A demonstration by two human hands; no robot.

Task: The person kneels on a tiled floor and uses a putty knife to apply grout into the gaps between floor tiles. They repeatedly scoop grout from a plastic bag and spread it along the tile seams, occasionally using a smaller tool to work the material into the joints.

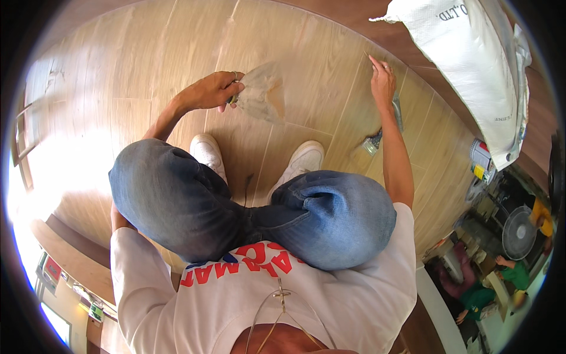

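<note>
My left hand [221, 89] is closed round the yellow-and-black handle of what looks like a putty knife [263, 94]. Its wide, fan-shaped grey blade is smeared by motion, shows a brownish patch and points right above the floor. My right hand [383, 79] reaches out low at the far right, fingers stretched toward the floor's edge, with nothing visible held. Under my right forearm lies a grey tool-like object [371, 143] with a pale end; the forearm hides its middle, and I cannot tell its kind.
My white shoes [305, 158] stand on the wood-look floor [312, 53] between the hands. A large white sack [471, 65] is at upper right, with a can [481, 154] below it. Farther right are a round fan [519, 232] and people in green [476, 298]. A curved wooden piece [73, 259] is at left.
</note>
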